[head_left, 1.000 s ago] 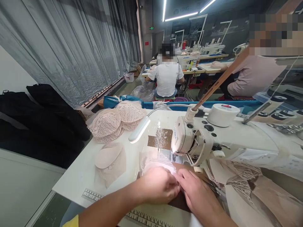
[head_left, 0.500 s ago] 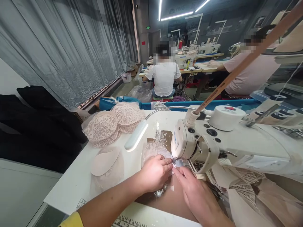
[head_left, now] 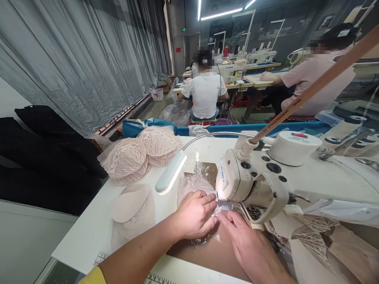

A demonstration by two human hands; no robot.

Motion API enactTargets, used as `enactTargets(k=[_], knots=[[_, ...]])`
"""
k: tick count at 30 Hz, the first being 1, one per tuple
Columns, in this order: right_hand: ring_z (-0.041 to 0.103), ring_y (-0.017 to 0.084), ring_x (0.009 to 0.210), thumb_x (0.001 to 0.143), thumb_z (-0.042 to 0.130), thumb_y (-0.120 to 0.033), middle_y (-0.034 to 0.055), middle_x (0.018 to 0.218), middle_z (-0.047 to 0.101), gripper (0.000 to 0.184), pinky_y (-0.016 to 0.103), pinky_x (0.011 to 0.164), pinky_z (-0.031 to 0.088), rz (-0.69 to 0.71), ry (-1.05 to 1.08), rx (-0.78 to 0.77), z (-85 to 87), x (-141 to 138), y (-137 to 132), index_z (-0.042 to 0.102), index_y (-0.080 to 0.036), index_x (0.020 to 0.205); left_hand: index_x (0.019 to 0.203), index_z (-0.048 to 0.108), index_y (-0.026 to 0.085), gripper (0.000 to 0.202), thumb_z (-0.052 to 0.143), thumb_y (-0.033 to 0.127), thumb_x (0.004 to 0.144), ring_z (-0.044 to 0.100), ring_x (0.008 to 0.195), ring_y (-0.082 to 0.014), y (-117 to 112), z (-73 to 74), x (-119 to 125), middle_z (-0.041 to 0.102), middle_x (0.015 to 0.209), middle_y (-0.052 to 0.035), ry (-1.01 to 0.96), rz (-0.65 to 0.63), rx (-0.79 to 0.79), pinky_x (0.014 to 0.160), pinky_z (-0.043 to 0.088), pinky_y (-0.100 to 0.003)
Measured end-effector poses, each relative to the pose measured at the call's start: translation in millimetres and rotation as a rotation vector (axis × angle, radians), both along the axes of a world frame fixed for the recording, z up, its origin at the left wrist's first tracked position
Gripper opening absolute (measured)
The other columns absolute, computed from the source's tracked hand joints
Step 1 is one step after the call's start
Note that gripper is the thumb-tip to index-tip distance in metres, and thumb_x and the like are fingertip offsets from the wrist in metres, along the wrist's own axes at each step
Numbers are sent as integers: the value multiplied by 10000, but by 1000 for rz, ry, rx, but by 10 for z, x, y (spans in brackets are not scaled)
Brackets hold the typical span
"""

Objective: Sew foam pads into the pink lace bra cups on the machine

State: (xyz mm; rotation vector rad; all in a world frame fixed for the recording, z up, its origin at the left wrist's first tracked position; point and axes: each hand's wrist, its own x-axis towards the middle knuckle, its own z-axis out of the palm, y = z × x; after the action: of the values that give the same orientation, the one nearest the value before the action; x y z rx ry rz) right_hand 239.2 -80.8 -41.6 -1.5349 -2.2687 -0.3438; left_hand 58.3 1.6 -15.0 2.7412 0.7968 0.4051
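My left hand (head_left: pixel 195 215) lies curled on a pale lace bra cup (head_left: pixel 192 184) and pinches its edge right at the needle of the white sewing machine (head_left: pixel 266 181). My right hand (head_left: pixel 241 240) rests beside it on the brown plate, its fingertips pressing the same lace edge toward the presser foot. The two hands touch at the fingertips. Part of the cup is hidden under them.
A stack of lace cups (head_left: pixel 142 154) and a plain foam cup (head_left: pixel 130 199) lie on the white table (head_left: pixel 89 236) to the left. A lamp tube (head_left: pixel 170 173) hangs over the work. Cut lace pieces (head_left: pixel 319 244) lie right. Two people sit at machines behind.
Both hands have slid the lace cup forward from the table's front to the needle under the machine head. The view has shifted a little.
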Motion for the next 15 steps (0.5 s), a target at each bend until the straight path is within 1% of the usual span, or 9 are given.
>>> enactTargets(k=[2,5,8,10,12,14,15], knots=[[626,144,543,733,366,12,108,958,712,513,233,425,450,0,15,-15,3,7,-5,703,-148,1086,1167,593,131,385,441,369,905,541,952,-248,-8,-15,7,606,1221,-102,7,27,6,854,457,-385],[633,148,551,756,361,-10,85,909,707,505,231,402,440,7,31,-53,-7,16,-12,686,-163,1110,1166,575,146,365,438,360,904,522,1048,-272,-38,-26,9,592,1245,-98,9,62,20,888,440,-419],[653,151,570,783,349,-25,80,924,717,492,232,409,462,10,38,-46,-32,27,-2,673,-163,1126,1197,543,167,367,445,353,896,453,1186,-314,-74,-37,3,557,1296,-93,20,95,28,949,407,-478],[681,158,616,811,337,-33,88,956,728,469,235,456,506,19,36,-15,-49,38,13,679,-150,1109,1225,525,190,370,431,330,896,394,1256,-351,-89,-42,-3,519,1348,-83,42,132,23,989,366,-542],[707,177,689,847,325,-54,92,965,736,440,250,527,551,24,39,18,-55,51,28,684,-136,1086,1256,509,216,389,425,287,884,337,1304,-396,-96,-31,-19,482,1392,-67,66,193,-3,1012,306,-630],[718,193,761,872,320,-80,92,965,739,417,270,595,577,31,58,45,-39,67,33,683,-128,1070,1268,509,236,427,448,232,845,298,1332,-426,-105,9,-60,472,1407,-55,87,248,-57,1010,255,-698],[719,195,784,877,319,-89,89,964,740,408,272,615,581,38,79,51,-24,75,31,682,-129,1061,1256,524,242,445,469,205,816,289,1341,-429,-116,41,-92,474,1408,-48,97,254,-97,1012,242,-711]])
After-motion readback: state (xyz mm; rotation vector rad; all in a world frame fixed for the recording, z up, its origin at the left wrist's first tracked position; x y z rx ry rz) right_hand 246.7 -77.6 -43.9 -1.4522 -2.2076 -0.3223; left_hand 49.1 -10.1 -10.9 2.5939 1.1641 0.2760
